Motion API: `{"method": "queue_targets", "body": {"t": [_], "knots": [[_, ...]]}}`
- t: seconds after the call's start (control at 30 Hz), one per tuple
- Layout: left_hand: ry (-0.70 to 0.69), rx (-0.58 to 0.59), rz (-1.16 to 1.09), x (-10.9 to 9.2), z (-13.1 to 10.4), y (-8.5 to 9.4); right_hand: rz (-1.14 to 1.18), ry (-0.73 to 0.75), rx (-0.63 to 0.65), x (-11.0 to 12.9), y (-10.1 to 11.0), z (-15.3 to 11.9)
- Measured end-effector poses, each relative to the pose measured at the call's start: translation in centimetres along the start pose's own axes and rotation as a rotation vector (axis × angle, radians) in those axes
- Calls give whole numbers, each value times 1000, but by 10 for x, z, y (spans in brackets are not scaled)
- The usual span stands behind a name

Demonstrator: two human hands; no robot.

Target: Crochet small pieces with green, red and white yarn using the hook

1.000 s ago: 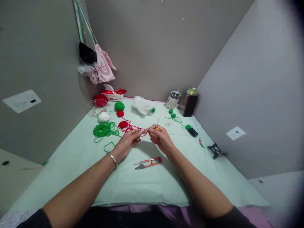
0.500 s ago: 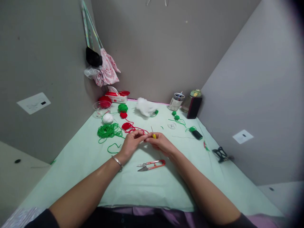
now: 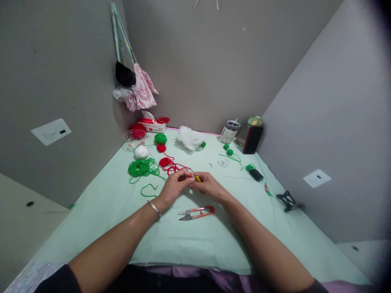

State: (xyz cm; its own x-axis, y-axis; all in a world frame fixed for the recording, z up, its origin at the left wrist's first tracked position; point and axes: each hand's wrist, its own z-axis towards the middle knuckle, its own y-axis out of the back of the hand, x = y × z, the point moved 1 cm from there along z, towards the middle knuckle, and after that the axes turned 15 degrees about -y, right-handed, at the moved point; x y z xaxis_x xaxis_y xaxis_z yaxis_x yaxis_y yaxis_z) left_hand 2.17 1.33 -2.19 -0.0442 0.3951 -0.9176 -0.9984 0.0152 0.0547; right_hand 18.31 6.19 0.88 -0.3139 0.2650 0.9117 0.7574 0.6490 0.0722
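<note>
My right hand (image 3: 208,186) is closed around a crochet hook (image 3: 198,178) with a yellow handle, its thin metal shaft pointing up and left. My left hand (image 3: 176,185) is closed in a pinch on red yarn (image 3: 182,167), right against the hook. The strand runs back to a small red yarn bundle (image 3: 165,162). Any small piece between the fingertips is mostly hidden. Below the hands lie orange-handled thread snips (image 3: 197,213), blades pointing left. To the left are a loose green yarn coil (image 3: 142,167) and a cut green strand (image 3: 148,190).
White stuffing (image 3: 189,138) lies at the back, near a tissue box (image 3: 154,125) and a clear plastic bowl (image 3: 134,140). A tin of pens (image 3: 229,131) and a bottle (image 3: 255,121) stand back right. Small green balls (image 3: 229,152) and a black clip (image 3: 287,201) lie at right.
The hook has tipped further left, its tip now down by the left fingertips and the red yarn. The whole view has shifted slightly. Both hands stay together.
</note>
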Motion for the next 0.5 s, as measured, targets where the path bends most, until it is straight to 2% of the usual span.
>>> {"method": "queue_targets", "body": {"t": [0.17, 0.5], "knots": [[9, -77, -16, 2, 1, 0, 70, 0, -30, -1, 3, 4], [68, -15, -89, 6, -1, 1, 169, -28, 24, 3, 3, 0]]}}
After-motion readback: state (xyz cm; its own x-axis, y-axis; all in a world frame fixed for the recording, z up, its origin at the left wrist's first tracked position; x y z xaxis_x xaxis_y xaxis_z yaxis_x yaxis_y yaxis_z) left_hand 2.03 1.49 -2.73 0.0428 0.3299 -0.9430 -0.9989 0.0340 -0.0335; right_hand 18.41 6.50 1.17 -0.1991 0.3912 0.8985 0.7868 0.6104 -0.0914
